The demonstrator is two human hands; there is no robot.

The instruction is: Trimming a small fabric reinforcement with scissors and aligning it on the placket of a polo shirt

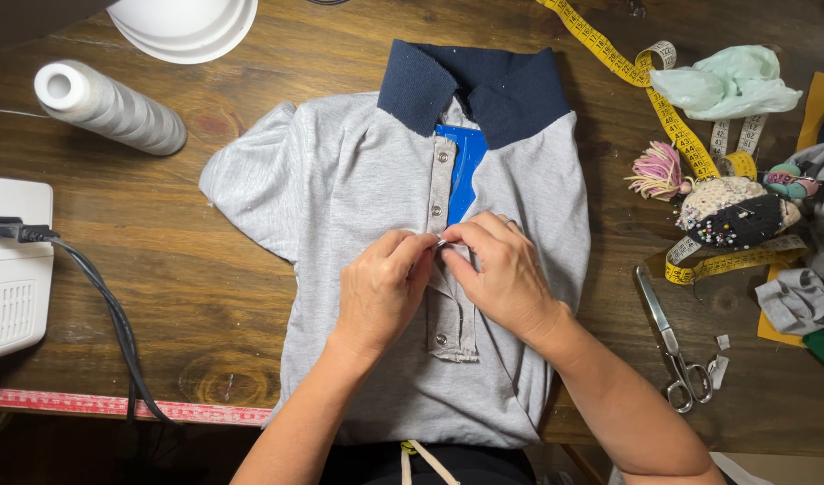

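Grey polo shirt, collar pointing away

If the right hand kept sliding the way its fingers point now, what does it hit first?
The right hand points left along the grey shirt's placket, so it would likely meet the left hand fingertips at once; they seem already touching.

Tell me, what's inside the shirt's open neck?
A blue sheet shows inside the grey shirt, below the navy collar. How far down it goes is hidden by the fabric and both hands, left and right.
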